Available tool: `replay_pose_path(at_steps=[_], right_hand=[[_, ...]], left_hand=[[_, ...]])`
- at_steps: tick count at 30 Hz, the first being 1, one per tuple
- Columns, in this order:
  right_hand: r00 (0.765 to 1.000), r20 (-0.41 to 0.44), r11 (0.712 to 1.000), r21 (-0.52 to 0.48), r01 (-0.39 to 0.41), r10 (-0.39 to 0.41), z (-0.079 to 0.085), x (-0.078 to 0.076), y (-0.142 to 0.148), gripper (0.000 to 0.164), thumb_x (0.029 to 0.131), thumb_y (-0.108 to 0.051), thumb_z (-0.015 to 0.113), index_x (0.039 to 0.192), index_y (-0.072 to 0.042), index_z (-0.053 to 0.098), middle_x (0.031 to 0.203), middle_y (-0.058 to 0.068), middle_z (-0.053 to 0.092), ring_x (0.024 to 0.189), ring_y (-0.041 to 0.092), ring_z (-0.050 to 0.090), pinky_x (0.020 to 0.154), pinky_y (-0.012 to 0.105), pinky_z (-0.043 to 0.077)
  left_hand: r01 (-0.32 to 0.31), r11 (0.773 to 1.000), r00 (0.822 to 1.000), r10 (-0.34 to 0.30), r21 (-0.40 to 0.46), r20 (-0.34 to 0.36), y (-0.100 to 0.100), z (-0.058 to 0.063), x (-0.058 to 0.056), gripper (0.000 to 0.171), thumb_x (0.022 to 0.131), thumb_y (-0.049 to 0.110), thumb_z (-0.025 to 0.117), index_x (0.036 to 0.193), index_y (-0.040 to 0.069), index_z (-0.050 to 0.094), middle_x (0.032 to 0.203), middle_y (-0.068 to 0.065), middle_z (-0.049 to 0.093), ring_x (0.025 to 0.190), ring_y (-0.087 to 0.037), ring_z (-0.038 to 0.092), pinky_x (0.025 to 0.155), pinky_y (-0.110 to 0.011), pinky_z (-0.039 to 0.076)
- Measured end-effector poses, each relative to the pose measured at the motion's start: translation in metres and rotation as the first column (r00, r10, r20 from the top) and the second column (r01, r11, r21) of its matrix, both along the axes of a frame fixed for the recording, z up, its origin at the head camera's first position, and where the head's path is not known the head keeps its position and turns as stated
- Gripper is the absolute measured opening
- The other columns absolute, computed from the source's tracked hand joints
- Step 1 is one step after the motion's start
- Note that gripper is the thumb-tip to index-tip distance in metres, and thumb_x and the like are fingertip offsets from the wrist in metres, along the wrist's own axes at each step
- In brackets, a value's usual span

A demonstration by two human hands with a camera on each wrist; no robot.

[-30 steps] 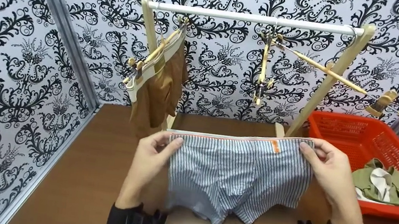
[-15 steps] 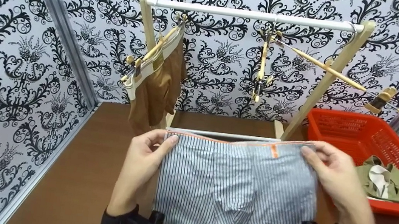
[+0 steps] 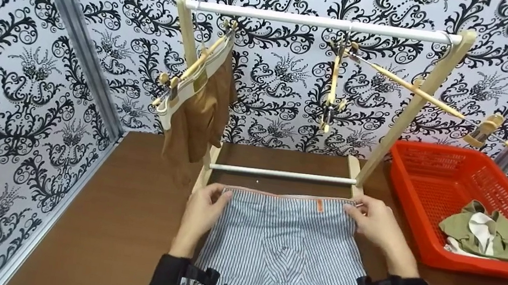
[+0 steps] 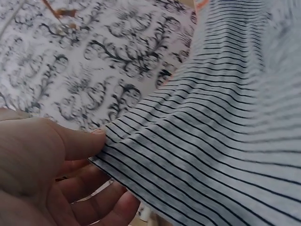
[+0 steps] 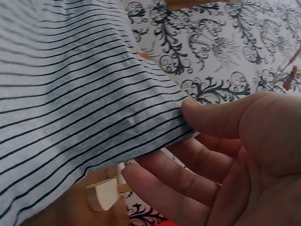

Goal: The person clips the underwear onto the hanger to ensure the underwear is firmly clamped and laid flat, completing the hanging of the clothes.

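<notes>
A pair of striped boxer briefs, grey with dark lines and an orange tag by the waistband, is spread between both hands low over the brown table. My left hand pinches its left waistband corner between thumb and fingers; the left wrist view shows the striped cloth caught at the thumb tip. At the opposite corner my right hand pinches the waistband, and in the right wrist view the thumb presses the cloth against the fingers. The leg openings lie toward the person, their hems slightly curled.
A wooden rack with a white rail stands behind. Brown underwear hangs on a clip hanger at its left; bare clip hangers hang at middle and right. A red basket at right holds green and white clothing.
The boxer briefs have come down toward the table, and the waistband has moved nearer the person. Both hands keep their pinch; the right hand has shifted left and down.
</notes>
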State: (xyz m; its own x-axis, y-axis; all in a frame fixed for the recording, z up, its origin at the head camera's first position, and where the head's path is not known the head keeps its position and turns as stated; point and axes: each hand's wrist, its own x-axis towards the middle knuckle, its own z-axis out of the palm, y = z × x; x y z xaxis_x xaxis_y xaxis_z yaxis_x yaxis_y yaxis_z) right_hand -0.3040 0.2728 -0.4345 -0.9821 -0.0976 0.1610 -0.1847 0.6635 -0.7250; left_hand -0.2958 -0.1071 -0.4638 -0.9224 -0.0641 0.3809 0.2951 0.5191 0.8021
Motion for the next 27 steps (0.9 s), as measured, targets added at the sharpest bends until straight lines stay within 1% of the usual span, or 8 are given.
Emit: replay_pose_path(at_steps=[7, 12, 14, 18, 20, 23, 25, 27], right_hand=[[0.999, -0.020, 0.999, 0.006, 0.038, -0.037, -0.008, -0.004, 0.001, 0.023, 0.098, -0.018, 0.068, 0.110, 0.002, 0.068, 0.093, 0.022, 0.073, 0.061, 0.026, 0.070, 0.052, 0.030, 0.055], [0.997, -0.041, 0.998, 0.001, 0.064, -0.064, -0.009, -0.004, 0.005, 0.025, 0.098, -0.017, 0.068, 0.115, 0.002, 0.068, 0.102, 0.027, 0.071, 0.074, 0.030, 0.072, 0.054, 0.030, 0.058], [0.996, -0.043, 0.997, 0.011, 0.080, -0.079, -0.009, -0.003, 0.007, 0.026, 0.098, -0.017, 0.068, 0.116, 0.003, 0.068, 0.104, 0.027, 0.071, 0.075, 0.031, 0.072, 0.056, 0.033, 0.059], [0.993, -0.091, 0.989, 0.121, 0.083, -0.072, -0.005, 0.000, 0.006, 0.030, 0.098, -0.016, 0.068, 0.121, 0.003, 0.068, 0.107, 0.023, 0.072, 0.089, 0.037, 0.071, 0.076, 0.051, 0.057], [0.993, -0.114, 0.981, 0.188, 0.044, -0.022, 0.000, 0.003, 0.004, 0.034, 0.097, -0.016, 0.069, 0.126, 0.001, 0.066, 0.117, 0.023, 0.070, 0.102, 0.042, 0.068, 0.088, 0.058, 0.051], [0.992, -0.058, 0.970, 0.226, -0.095, 0.111, 0.008, 0.009, 0.000, 0.046, 0.096, -0.015, 0.069, 0.139, -0.001, 0.059, 0.135, 0.023, 0.061, 0.122, 0.044, 0.058, 0.101, 0.063, 0.043], [0.977, -0.001, 0.948, 0.240, -0.207, 0.213, 0.011, 0.012, -0.003, 0.053, 0.095, -0.015, 0.070, 0.144, -0.001, 0.054, 0.143, 0.024, 0.054, 0.129, 0.044, 0.052, 0.105, 0.062, 0.039], [0.951, 0.060, 0.918, 0.252, -0.307, 0.302, 0.011, 0.014, -0.005, 0.061, 0.094, -0.017, 0.073, 0.147, 0.002, 0.048, 0.146, 0.025, 0.050, 0.132, 0.045, 0.049, 0.108, 0.062, 0.037]], left_hand=[[-0.023, 1.000, 0.999, 0.022, 0.008, 0.029, 0.004, -0.003, -0.001, 0.018, 0.100, 0.018, 0.065, 0.109, 0.005, 0.074, 0.096, -0.005, 0.073, 0.087, -0.020, 0.068, 0.079, -0.043, 0.054], [-0.042, 0.999, 0.998, 0.042, 0.017, 0.039, 0.009, -0.004, -0.001, 0.017, 0.101, 0.020, 0.064, 0.109, 0.009, 0.075, 0.095, -0.003, 0.073, 0.087, -0.018, 0.067, 0.078, -0.042, 0.054], [-0.044, 0.999, 0.998, 0.043, 0.019, 0.041, 0.011, -0.005, -0.002, 0.016, 0.100, 0.020, 0.065, 0.107, 0.009, 0.075, 0.094, -0.002, 0.072, 0.085, -0.017, 0.067, 0.077, -0.043, 0.054], [-0.056, 0.998, 0.997, 0.058, -0.032, 0.044, 0.015, -0.011, -0.001, 0.016, 0.098, 0.017, 0.067, 0.110, 0.007, 0.073, 0.099, -0.005, 0.072, 0.091, -0.022, 0.067, 0.080, -0.046, 0.054], [-0.073, 0.994, 0.997, 0.076, -0.079, 0.029, 0.016, -0.014, -0.001, 0.021, 0.096, 0.015, 0.070, 0.115, 0.005, 0.071, 0.107, -0.010, 0.070, 0.099, -0.027, 0.067, 0.085, -0.050, 0.053], [-0.086, 0.984, 0.996, 0.083, -0.154, -0.021, 0.018, -0.014, 0.000, 0.031, 0.093, 0.014, 0.073, 0.121, 0.002, 0.068, 0.116, -0.015, 0.067, 0.109, -0.033, 0.064, 0.091, -0.053, 0.050], [-0.066, 0.979, 0.997, 0.058, -0.193, -0.043, 0.020, -0.010, 0.002, 0.033, 0.093, 0.015, 0.073, 0.123, 0.002, 0.067, 0.119, -0.016, 0.065, 0.112, -0.035, 0.062, 0.094, -0.053, 0.049], [-0.006, 0.973, 1.000, -0.001, -0.232, -0.029, 0.022, -0.006, 0.005, 0.035, 0.094, 0.017, 0.073, 0.125, 0.002, 0.067, 0.121, -0.015, 0.064, 0.114, -0.035, 0.061, 0.096, -0.053, 0.048]])
